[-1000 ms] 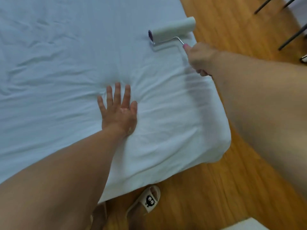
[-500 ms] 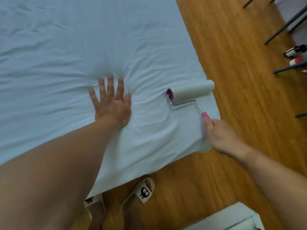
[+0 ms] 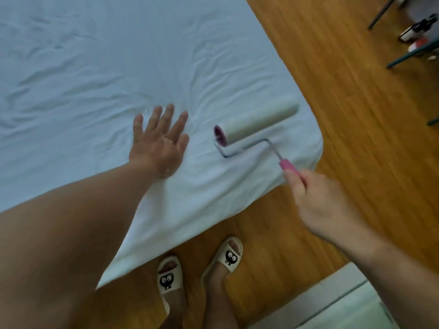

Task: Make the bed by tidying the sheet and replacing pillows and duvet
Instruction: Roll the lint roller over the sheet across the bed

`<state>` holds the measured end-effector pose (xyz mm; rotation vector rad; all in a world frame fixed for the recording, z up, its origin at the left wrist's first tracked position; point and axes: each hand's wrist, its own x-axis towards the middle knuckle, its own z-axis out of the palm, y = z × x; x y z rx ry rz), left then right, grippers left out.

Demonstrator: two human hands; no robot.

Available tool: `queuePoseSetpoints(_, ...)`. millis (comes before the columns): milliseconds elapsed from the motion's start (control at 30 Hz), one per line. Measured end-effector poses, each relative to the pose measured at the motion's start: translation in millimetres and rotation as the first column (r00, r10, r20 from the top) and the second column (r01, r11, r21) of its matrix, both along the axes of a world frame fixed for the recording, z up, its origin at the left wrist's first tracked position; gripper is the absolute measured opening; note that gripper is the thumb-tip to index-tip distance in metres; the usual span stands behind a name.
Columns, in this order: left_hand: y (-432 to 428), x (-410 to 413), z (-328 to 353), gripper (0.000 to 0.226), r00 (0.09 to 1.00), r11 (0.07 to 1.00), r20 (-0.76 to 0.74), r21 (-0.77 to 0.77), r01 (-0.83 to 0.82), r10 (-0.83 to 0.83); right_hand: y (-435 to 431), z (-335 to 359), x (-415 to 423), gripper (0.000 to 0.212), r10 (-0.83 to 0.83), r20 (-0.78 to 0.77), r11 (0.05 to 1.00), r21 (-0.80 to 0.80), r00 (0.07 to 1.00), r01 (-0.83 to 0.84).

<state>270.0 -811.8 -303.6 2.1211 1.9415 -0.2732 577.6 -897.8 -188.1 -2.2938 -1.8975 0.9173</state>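
A white sheet (image 3: 95,67) covers the bed, creased around the near right corner. My left hand (image 3: 159,141) lies flat on the sheet with its fingers spread, pressing the fabric down. My right hand (image 3: 320,203) grips the pink handle of a lint roller (image 3: 259,122), whose white drum rests on the sheet near the bed's right edge, just right of my left hand. No pillows or duvet are in view.
Wooden floor (image 3: 356,103) runs along the bed's right and near sides. My feet in white slippers (image 3: 228,255) stand at the bed's near edge. Dark furniture legs (image 3: 380,13) and small items stand at the top right. A pale object (image 3: 332,305) sits at the bottom right.
My right hand has drawn the lint roller from the far right edge of the bed back toward the near corner. My left hand has stayed flat on the sheet.
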Motion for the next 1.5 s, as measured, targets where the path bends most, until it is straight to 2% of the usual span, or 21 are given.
queuePoseSetpoints(67,-11,-23,3,0.059,0.997,0.997,-0.030,0.014,0.075,-0.074,17,-18,-40,0.060,0.078,-0.019,0.997,-0.003,0.997,-0.078)
queuePoseSetpoints(133,-20,-42,5,0.058,0.994,0.995,-0.054,0.008,0.100,-0.099,4,-49,-54,0.056,0.107,0.040,0.992,-0.066,0.993,-0.104)
queuePoseSetpoints(233,-27,-51,3,0.057,0.994,0.995,-0.053,0.012,0.098,-0.097,-73,-70,-29,0.047,-0.017,0.080,0.981,-0.193,0.997,0.032)
queuePoseSetpoints(333,-29,-48,1,0.057,0.995,0.996,-0.049,0.026,0.088,-0.087,-132,-60,-10,0.036,-0.099,0.132,0.942,-0.308,0.986,0.135)
queuePoseSetpoints(600,-33,-48,-2,0.057,0.995,0.994,-0.020,0.058,0.096,-0.095,-95,-78,-56,0.049,-0.126,0.068,0.988,-0.085,0.990,0.132)
queuePoseSetpoints(800,-40,-44,-1,0.058,0.996,0.996,-0.005,0.034,0.087,-0.087,-159,-70,-40,0.049,-0.212,0.018,0.957,-0.197,0.977,0.212)
queuePoseSetpoints(967,-38,-44,-3,0.057,0.997,0.997,-0.016,0.016,0.078,-0.077,-78,-76,-81,0.048,-0.160,-0.017,0.986,-0.045,0.987,0.159)
queuePoseSetpoints(1033,-37,-44,0,0.057,0.997,0.997,-0.005,-0.008,0.077,-0.077,-65,-80,-89,0.044,-0.164,-0.024,0.984,-0.067,0.986,0.162)
queuePoseSetpoints(1133,-35,-45,2,0.057,0.997,0.997,0.001,-0.031,0.073,-0.073,-108,-81,-71,0.042,-0.197,-0.023,0.967,-0.170,0.980,0.190)
queuePoseSetpoints(1300,-49,-37,2,0.058,1.000,0.997,0.018,-0.079,0.025,-0.024,-179,-53,-39,0.042,-0.194,0.107,0.916,-0.336,0.975,0.219)
queuePoseSetpoints(1500,-65,-30,24,0.059,1.000,0.970,0.025,-0.242,-0.002,0.009,-176,11,-10,0.041,-0.267,0.120,0.908,-0.299,0.956,0.292)
